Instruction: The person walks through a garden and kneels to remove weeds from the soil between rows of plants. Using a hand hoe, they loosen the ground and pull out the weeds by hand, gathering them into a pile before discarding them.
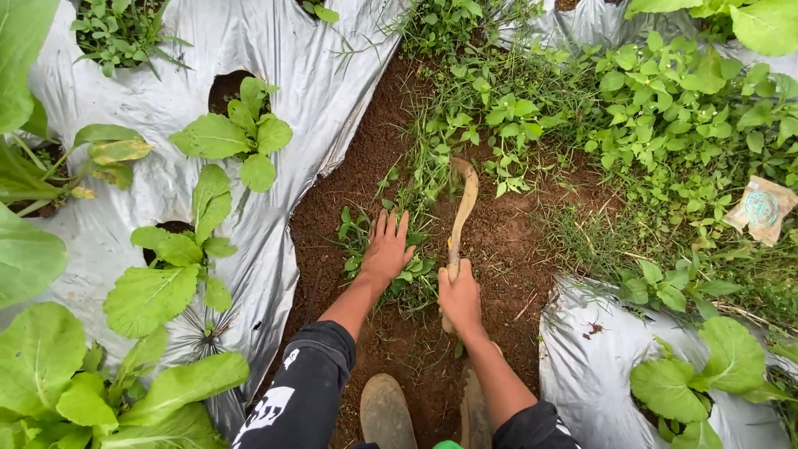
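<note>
— What's the right hand [460,297] got?

— Its grip is closed around the wooden handle of a sickle [462,209]. The blade curves up and away from the fist, with its tip over the grass at the top of the furrow [507,241]. The blade looks blurred, so I can't make out its edge.

— And the left hand [387,249]?

— Open, fingers spread, pressed flat onto a clump of weeds [357,241] just beside the sickle. It holds nothing closed that I can see; the palm simply lies on the leaves.

— Where's all this happening?

— In a strip of bare brown soil between two beds covered with silver plastic sheet [274,50]. The weeds sit low in that strip, near the left bed's edge, with the sickle just to their right.

— Anything nearer the person?

— Two muddy boots [387,411] stand in the furrow below the hands, and both forearms come out of black sleeves [303,387].

— And further out?

— Leafy greens [237,133] grow through holes in the sheet on the left, more on the lower right. A thick patch of green weeds fills the upper right, with a crumpled wrapper [761,209] lying in it, well apart from the hands.
</note>
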